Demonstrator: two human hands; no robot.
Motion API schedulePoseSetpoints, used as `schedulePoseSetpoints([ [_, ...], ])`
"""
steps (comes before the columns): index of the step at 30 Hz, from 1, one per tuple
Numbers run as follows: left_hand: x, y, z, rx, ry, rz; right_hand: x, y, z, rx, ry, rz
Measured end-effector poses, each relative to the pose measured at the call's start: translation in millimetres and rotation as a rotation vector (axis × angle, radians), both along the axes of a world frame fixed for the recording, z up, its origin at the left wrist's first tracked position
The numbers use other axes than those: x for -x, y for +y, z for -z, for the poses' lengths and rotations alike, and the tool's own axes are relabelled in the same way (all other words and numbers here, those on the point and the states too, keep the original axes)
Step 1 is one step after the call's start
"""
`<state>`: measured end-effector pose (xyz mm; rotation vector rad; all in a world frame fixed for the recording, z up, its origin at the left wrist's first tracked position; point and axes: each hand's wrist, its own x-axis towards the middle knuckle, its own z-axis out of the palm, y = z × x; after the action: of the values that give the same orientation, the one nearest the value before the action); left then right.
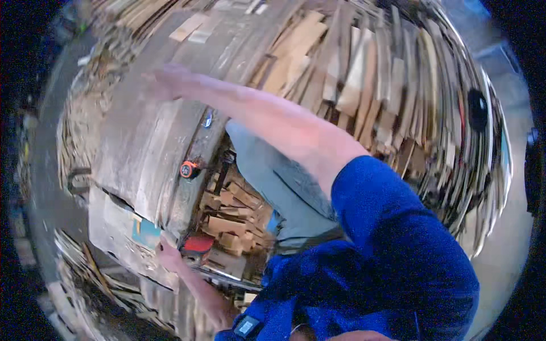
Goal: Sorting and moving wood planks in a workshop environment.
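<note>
My right hand (166,83) reaches across to the far left, over the worn grey work surface (133,148). Motion smears its fingers, so I cannot make out whether they hold anything. My left hand (169,257) is low at the near end of that surface, beside a flat teal piece (147,233). Its fingers are blurred too, and whether they grip the teal piece is unclear. Just right of this hand sits a red and dark object (198,248) whose kind I cannot tell. An orange and black tape measure (188,169) lies on the edge of the surface.
Wood offcuts (230,221) fill a space below the edge, close to my legs. Long boards (387,74) are stacked on the right. A small blue item (207,119) lies along the edge, and two pale wood pieces (193,28) at the far end. Scrap strips (108,278) lie lower left.
</note>
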<state>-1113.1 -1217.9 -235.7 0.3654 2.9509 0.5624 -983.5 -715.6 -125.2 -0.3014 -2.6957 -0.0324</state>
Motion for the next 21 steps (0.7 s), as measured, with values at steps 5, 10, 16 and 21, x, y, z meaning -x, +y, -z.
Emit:
schedulePoseSetpoints([
  [5, 4, -28, -31, 0.067, 0.128, 0.095, -210, -58, -44, 0.579, -0.054, 0.301],
  [10, 48, -47, 14, -0.044, -0.097, 0.093, -484, -87, 44, 1.132, -0.082, 0.824],
  [16, 27, -12, 29, -0.058, -0.187, 0.038, -622, -242, 250, 1.399, -0.364, 0.75],
  [21, 71, -54, 33, -0.24, -0.161, -0.046, -527, -298, 409, 1.438, -0.186, 1.302],
])
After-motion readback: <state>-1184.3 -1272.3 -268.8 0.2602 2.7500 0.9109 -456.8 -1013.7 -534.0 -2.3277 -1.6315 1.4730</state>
